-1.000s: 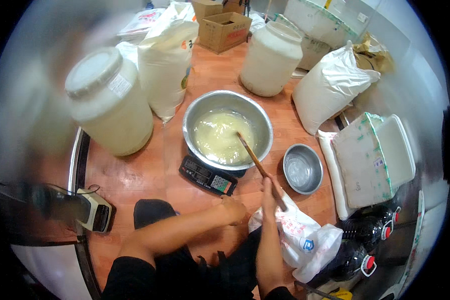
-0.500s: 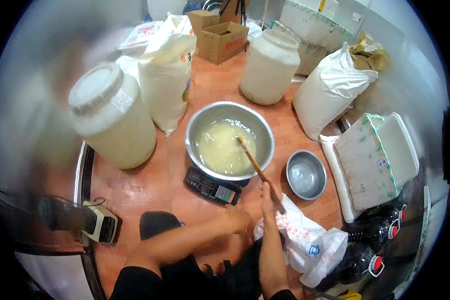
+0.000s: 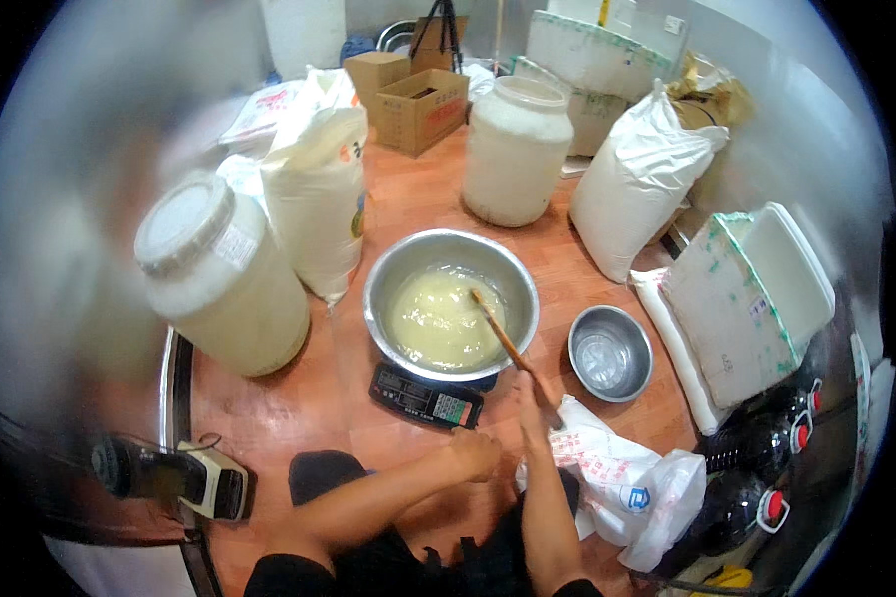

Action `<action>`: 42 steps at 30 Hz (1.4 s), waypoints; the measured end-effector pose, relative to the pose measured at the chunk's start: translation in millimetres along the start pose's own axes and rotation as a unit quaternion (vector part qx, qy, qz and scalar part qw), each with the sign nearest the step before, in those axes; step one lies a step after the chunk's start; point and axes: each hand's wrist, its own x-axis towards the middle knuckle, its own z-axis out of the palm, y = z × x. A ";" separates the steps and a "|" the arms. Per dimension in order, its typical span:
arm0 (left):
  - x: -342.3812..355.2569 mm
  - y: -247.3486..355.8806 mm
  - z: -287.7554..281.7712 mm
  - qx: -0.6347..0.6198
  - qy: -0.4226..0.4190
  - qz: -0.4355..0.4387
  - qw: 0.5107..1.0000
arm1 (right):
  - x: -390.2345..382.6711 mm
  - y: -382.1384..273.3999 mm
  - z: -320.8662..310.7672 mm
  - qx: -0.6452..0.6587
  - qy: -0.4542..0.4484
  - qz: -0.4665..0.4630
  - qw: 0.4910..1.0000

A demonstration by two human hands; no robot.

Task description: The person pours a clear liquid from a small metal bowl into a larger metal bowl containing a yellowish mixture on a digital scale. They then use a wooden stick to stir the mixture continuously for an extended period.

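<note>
A metal basin [image 3: 398,254] holding pale yellow, glossy liquid sits on a black digital scale [image 3: 408,398]. My right hand [image 3: 530,408] grips a wooden stick [image 3: 508,343], whose far end is in the liquid. My left hand [image 3: 473,453] is closed just below the scale's keypad; whether anything is inside it is hidden. A white plastic bag [image 3: 627,493] lies beside my right forearm. A smaller metal bowl [image 3: 607,368] rests on the floor to the right of the basin.
Plastic drums [image 3: 224,303] [image 3: 516,159] and large white sacks [image 3: 309,209] [image 3: 622,194] surround the basin. Behind are cardboard boxes [image 3: 413,114]. Right: foam box [image 3: 727,308] and dark red-capped jugs [image 3: 737,522]. Left: appliance with dark jar [image 3: 214,478].
The whole scene has shifted down in the picture as my view moved. My right hand stays on the stick, and the liquid's surface pattern differs. My left hand stays closed near the scale.
</note>
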 end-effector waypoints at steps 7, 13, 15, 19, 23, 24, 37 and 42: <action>-5.7 -3.9 9.2 0.019 0.020 -0.023 0.999 | -27.9 2.0 5.2 -0.026 -0.112 0.058 0.992; -8.2 -4.9 17.4 0.017 0.065 0.000 0.998 | -34.6 -29.5 -28.3 -0.090 -0.015 0.033 0.995; -2.0 -1.7 12.3 0.012 0.060 0.007 0.998 | -20.5 -13.5 -4.4 -0.049 -0.014 0.055 0.997; 24.1 -2.7 35.2 0.054 0.076 -0.004 0.996 | 6.4 36.8 18.7 0.072 -0.061 0.094 0.991; -2.6 -7.4 21.6 0.007 0.039 -0.003 0.999 | -27.5 -4.3 1.7 0.016 -0.109 0.124 0.986; -1.4 -6.3 20.7 0.003 0.037 -0.004 0.999 | -34.4 -16.0 -13.2 -0.016 -0.098 0.115 0.988; 11.9 5.8 28.3 0.039 0.061 -0.024 0.997 | 8.5 8.2 32.3 0.007 -0.051 0.015 0.999; 4.6 -5.2 26.2 0.001 0.060 0.021 0.998 | -15.3 2.9 11.1 0.059 -0.134 0.141 0.979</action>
